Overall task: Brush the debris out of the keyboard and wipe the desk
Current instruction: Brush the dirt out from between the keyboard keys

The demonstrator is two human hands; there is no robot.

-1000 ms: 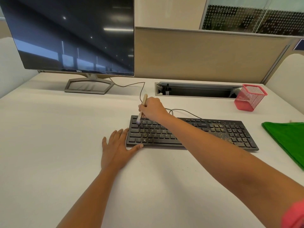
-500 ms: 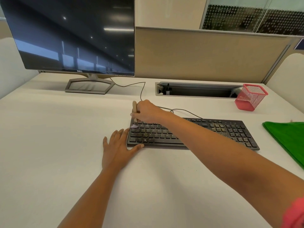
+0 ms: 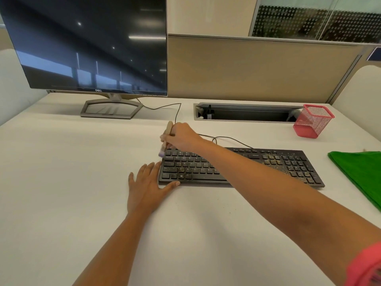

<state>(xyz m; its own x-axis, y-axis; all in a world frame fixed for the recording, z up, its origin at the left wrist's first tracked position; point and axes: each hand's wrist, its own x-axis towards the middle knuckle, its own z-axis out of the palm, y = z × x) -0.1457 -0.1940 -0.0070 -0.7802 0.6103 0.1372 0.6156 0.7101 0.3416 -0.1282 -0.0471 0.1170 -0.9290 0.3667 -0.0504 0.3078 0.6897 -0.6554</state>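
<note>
Brush (image 3: 166, 138) near upright, handle tipped away from me, bristles down at the keyboard's (image 3: 247, 169) far left corner | my right hand (image 3: 182, 137) grips the handle | keyboard lies lengthwise left to right on the desk (image 3: 61, 182), specks on its keys | my left hand (image 3: 148, 182) flat, fingers straight, touching its left end

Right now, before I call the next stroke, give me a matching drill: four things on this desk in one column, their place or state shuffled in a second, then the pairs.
Things
1. brush
2. green cloth
3. red mesh cup
4. left hand

Place or state
A. flat on the desk, against the keyboard's left end
B. lying right of the keyboard, apart from it
C. gripped by the right hand, bristles at the keyboard's top-left corner
D. standing by the cable slot's right end

Pairs: 1-C, 2-B, 3-D, 4-A
</note>
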